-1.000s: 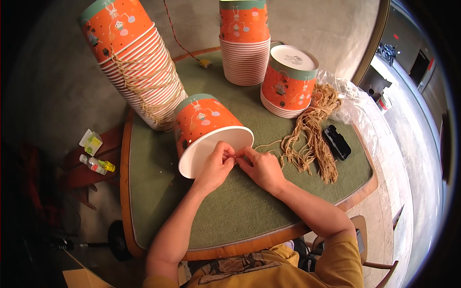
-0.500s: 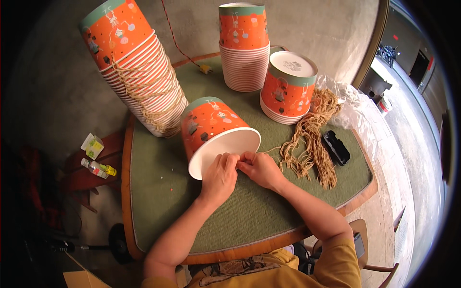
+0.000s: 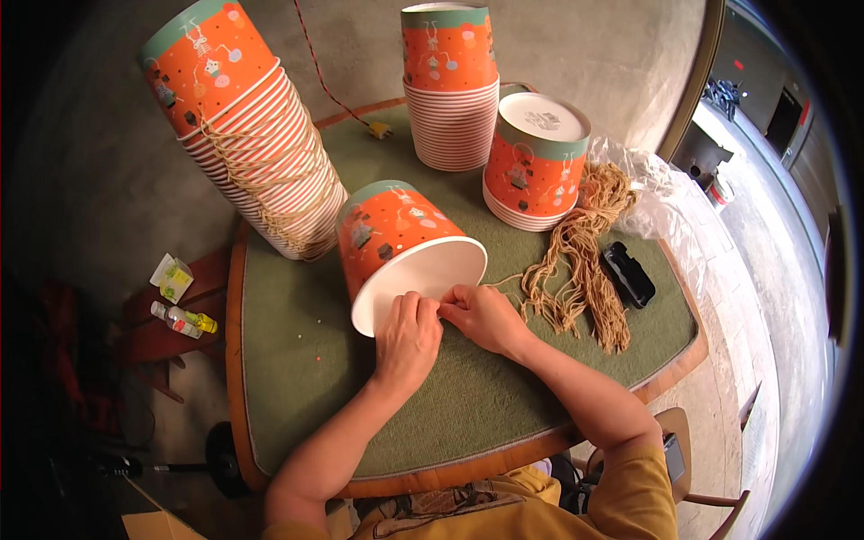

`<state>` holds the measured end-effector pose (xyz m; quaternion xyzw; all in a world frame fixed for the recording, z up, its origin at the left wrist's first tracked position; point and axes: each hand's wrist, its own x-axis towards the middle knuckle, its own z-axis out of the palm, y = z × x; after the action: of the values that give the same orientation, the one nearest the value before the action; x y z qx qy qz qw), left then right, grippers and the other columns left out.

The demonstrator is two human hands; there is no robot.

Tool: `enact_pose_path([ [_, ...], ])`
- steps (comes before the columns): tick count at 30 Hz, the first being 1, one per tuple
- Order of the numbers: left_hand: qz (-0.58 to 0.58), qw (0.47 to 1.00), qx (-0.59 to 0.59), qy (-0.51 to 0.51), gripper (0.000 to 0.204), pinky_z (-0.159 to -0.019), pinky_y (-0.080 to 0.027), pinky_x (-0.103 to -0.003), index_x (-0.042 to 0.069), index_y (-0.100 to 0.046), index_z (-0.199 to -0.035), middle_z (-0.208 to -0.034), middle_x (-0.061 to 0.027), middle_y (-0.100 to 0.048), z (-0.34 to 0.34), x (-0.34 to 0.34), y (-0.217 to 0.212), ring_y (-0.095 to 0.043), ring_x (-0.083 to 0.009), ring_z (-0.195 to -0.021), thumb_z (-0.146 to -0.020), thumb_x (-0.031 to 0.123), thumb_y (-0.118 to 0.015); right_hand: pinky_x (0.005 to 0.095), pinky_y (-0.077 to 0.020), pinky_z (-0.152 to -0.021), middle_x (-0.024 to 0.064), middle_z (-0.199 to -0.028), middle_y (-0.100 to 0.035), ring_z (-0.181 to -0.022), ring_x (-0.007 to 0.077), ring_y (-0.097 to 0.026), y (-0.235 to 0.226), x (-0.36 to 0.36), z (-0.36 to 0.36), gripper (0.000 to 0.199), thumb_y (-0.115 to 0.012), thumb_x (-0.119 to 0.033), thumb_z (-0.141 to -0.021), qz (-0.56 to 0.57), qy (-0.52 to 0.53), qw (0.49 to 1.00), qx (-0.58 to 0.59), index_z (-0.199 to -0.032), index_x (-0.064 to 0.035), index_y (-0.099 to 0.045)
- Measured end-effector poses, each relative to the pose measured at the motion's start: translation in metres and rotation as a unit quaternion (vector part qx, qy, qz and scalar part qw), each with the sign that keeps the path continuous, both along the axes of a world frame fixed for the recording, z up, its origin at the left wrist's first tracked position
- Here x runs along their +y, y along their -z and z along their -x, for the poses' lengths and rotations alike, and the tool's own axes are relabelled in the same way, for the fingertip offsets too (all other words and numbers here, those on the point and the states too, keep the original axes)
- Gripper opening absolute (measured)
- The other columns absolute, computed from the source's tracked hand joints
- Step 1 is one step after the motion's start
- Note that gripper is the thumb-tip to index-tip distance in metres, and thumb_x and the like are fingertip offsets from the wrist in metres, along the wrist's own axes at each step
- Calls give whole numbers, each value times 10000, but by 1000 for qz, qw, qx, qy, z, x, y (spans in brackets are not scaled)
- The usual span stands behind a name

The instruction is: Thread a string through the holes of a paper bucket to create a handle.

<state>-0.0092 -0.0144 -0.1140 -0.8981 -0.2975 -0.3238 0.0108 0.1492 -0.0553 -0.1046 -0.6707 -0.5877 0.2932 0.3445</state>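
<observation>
Hands meet at the rim of a tipped orange bucket (image 3: 403,247): left hand (image 3: 407,331) and right hand (image 3: 481,315) pinch together there, probably on string, too small to tell. Bucket lies on its side just beyond both, mouth toward the person, base pointing away-left, on a green desk (image 3: 297,360) over concrete floor.

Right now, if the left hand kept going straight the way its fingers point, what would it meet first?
The left hand points up and away toward the white rim of the orange paper bucket lying on its side. Its fingertips look already at that rim, so the bucket comes first, though depth is hard to judge.
</observation>
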Motion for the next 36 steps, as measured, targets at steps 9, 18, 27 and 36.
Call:
enact_pose_path([
  [9, 46, 999, 12, -24, 103, -738, -489, -430, 20, -519, -886, -912, -145, -509, 4, -3, -2, -553, -313, -867, -836, 40, -607, 423, -534, -710, 173, -801, -699, -764, 342, -688, 1, -4, 1, 225, -628, -261, -886, -15, 1, 1000, -9, -946, -56, -699],
  [18, 207, 978, -20, 14, 75, -789, -462, -465, 13, -532, -898, -933, -159, -541, 14, 14, -2, -546, -361, -882, -909, 74, -574, 359, -521, -623, 90, -734, -679, -655, 233, -673, -7, -12, 8, 181, -671, -185, -856, -33, -21, 998, -57, -1015, -98, -658],
  [27, 245, 969, -35, 25, 109, -796, -465, -466, 10, -541, -904, -924, -163, -561, 17, 18, -3, -561, -367, -889, -907, 91, -614, 374, -533, -578, 120, -739, -683, -640, 298, -676, 6, -10, 17, 142, -682, -175, -853, -104, 4, 988, -115, -959, -97, -629],
  [36, 229, 971, -61, 34, 88, -786, -464, -461, 24, -540, -919, -922, -148, -547, 15, 18, -3, -554, -357, -884, -901, 67, -615, 342, -522, -658, 146, -787, -689, -683, 242, -684, 2, -5, 10, 151, -660, -149, -892, -45, -15, 999, -15, -983, -30, -665],
])
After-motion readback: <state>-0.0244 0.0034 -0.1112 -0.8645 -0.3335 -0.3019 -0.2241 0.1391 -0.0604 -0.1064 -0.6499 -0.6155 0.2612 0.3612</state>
